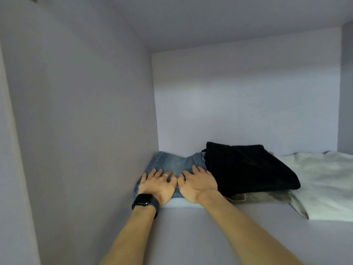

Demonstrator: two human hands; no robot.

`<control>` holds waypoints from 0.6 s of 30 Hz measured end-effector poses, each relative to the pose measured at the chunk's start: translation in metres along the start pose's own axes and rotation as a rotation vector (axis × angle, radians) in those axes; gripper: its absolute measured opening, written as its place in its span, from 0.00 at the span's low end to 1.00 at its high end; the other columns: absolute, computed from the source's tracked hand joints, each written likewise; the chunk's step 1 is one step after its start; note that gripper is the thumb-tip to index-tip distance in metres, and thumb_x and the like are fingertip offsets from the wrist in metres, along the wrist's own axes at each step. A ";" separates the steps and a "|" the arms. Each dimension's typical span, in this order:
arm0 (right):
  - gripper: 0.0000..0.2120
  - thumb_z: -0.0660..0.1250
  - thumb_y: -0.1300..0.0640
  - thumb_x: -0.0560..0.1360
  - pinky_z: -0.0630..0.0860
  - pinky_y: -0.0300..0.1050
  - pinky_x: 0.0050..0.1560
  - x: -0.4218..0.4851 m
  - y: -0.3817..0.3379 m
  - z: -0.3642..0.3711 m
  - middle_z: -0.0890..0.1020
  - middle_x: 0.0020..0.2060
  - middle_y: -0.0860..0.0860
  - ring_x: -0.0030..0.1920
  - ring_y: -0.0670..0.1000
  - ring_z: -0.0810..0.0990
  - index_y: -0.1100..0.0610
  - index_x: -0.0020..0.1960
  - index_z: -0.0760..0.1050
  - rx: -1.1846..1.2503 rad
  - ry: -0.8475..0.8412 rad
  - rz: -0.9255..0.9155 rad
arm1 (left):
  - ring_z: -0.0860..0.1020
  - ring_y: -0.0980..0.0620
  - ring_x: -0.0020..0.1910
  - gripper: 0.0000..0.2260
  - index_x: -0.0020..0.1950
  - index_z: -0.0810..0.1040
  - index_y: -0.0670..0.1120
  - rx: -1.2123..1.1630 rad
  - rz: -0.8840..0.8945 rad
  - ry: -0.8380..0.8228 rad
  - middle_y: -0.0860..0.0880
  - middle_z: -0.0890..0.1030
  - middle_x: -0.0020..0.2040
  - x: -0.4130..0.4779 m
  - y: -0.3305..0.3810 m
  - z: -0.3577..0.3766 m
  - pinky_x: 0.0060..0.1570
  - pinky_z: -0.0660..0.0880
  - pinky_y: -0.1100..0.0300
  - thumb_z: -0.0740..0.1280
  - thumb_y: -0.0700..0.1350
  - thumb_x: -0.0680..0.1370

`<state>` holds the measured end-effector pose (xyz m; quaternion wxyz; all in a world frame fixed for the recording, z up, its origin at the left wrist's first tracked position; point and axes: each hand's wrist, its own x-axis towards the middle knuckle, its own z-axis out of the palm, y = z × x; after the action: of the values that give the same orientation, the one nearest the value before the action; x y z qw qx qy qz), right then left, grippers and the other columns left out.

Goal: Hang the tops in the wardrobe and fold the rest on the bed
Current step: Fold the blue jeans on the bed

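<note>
1. Location: both hands work inside a pale wardrobe compartment [248,92], on its shelf [210,226]. The folded garments lie at the back left of this shelf.
2. Left hand [157,185]: palm down on the folded blue jeans [172,162], fingers spread and flat, gripping nothing. A black watch [145,202] sits on the wrist and 1 ring [165,175] on a finger.
3. Right hand [198,183]: palm down on the same jeans, just beside the left hand, fingers extended and flat, not closed around any fabric. Its outer edge touches the black garment [248,167].
4. Judged purpose: flat pressure from 2 open palms suits seating or smoothing a folded stack, or sliding it toward the left wall. It does not suit lifting.
5. Stack order: the jeans lie on a light blue folded item [183,203], whose front edge shows below the wrists.
6. The black garment lies partly over the right side of the jeans and on top of a grey-brown item [257,197].
7. A pale white-green garment [324,186] lies spread at the right, its left part under the dark pile.
8. Count: 2 hands, 1 watch, 1 ring, 5 visible garments.
9. No hanger, rail or bed is in view.
</note>
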<state>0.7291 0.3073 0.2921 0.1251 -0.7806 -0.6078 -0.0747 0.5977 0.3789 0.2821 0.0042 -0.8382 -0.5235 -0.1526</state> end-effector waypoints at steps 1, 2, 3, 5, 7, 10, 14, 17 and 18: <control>0.28 0.40 0.43 0.84 0.49 0.57 0.79 -0.006 -0.002 -0.001 0.55 0.81 0.59 0.81 0.57 0.52 0.53 0.80 0.59 -0.002 0.001 -0.005 | 0.50 0.49 0.81 0.25 0.80 0.57 0.58 -0.005 -0.002 0.004 0.49 0.56 0.82 -0.005 0.002 -0.001 0.77 0.42 0.43 0.42 0.59 0.83; 0.29 0.39 0.42 0.85 0.47 0.57 0.80 -0.013 -0.003 -0.002 0.53 0.81 0.58 0.81 0.57 0.50 0.53 0.81 0.56 -0.001 0.004 -0.009 | 0.51 0.48 0.81 0.25 0.80 0.58 0.58 -0.003 -0.008 0.020 0.48 0.58 0.81 -0.012 0.004 -0.002 0.77 0.43 0.41 0.42 0.58 0.83; 0.29 0.39 0.42 0.85 0.44 0.57 0.80 -0.021 -0.004 -0.004 0.52 0.82 0.57 0.81 0.56 0.48 0.54 0.82 0.53 0.000 0.003 -0.020 | 0.53 0.47 0.80 0.24 0.79 0.60 0.57 0.006 -0.012 0.041 0.48 0.59 0.81 -0.020 0.007 -0.005 0.77 0.44 0.40 0.43 0.58 0.84; 0.29 0.40 0.43 0.85 0.40 0.60 0.79 -0.040 -0.003 -0.008 0.47 0.82 0.55 0.82 0.54 0.43 0.54 0.82 0.49 -0.001 -0.033 -0.048 | 0.55 0.47 0.80 0.23 0.79 0.61 0.56 0.027 -0.013 0.064 0.48 0.61 0.80 -0.040 0.013 -0.011 0.76 0.47 0.39 0.44 0.57 0.85; 0.29 0.46 0.45 0.85 0.39 0.62 0.79 -0.063 0.000 -0.011 0.42 0.82 0.54 0.81 0.53 0.38 0.54 0.83 0.45 0.008 -0.072 -0.070 | 0.55 0.48 0.80 0.23 0.79 0.61 0.55 0.013 -0.003 0.096 0.49 0.61 0.80 -0.065 0.015 -0.013 0.77 0.49 0.40 0.47 0.57 0.84; 0.31 0.54 0.44 0.83 0.44 0.62 0.79 -0.113 0.008 -0.018 0.41 0.82 0.52 0.81 0.53 0.38 0.53 0.83 0.49 0.106 -0.116 -0.124 | 0.56 0.50 0.79 0.24 0.79 0.60 0.56 -0.039 -0.002 0.132 0.52 0.61 0.80 -0.124 0.017 -0.013 0.77 0.53 0.44 0.52 0.58 0.83; 0.31 0.54 0.41 0.83 0.50 0.55 0.80 -0.196 0.016 -0.016 0.44 0.82 0.50 0.81 0.50 0.42 0.49 0.82 0.53 0.190 -0.053 -0.305 | 0.58 0.52 0.78 0.24 0.78 0.63 0.57 -0.116 -0.040 0.181 0.56 0.64 0.78 -0.210 0.020 -0.010 0.76 0.55 0.47 0.55 0.58 0.82; 0.28 0.53 0.39 0.82 0.48 0.53 0.80 -0.268 0.025 -0.002 0.48 0.82 0.46 0.81 0.48 0.47 0.42 0.81 0.55 0.239 0.085 -0.410 | 0.61 0.53 0.76 0.22 0.76 0.66 0.58 -0.175 -0.092 0.289 0.57 0.67 0.76 -0.288 0.025 -0.004 0.75 0.57 0.51 0.56 0.58 0.82; 0.27 0.53 0.39 0.82 0.46 0.50 0.80 -0.290 0.028 0.004 0.50 0.82 0.44 0.81 0.47 0.48 0.41 0.80 0.57 0.259 0.140 -0.446 | 0.62 0.53 0.76 0.22 0.76 0.66 0.58 -0.176 -0.107 0.318 0.57 0.68 0.76 -0.313 0.027 0.000 0.74 0.58 0.52 0.57 0.58 0.82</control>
<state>0.6836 0.0325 0.2071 0.2459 -0.5978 -0.7593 -0.0758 0.4946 0.0926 0.2048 0.0054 -0.7715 -0.5449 -0.3284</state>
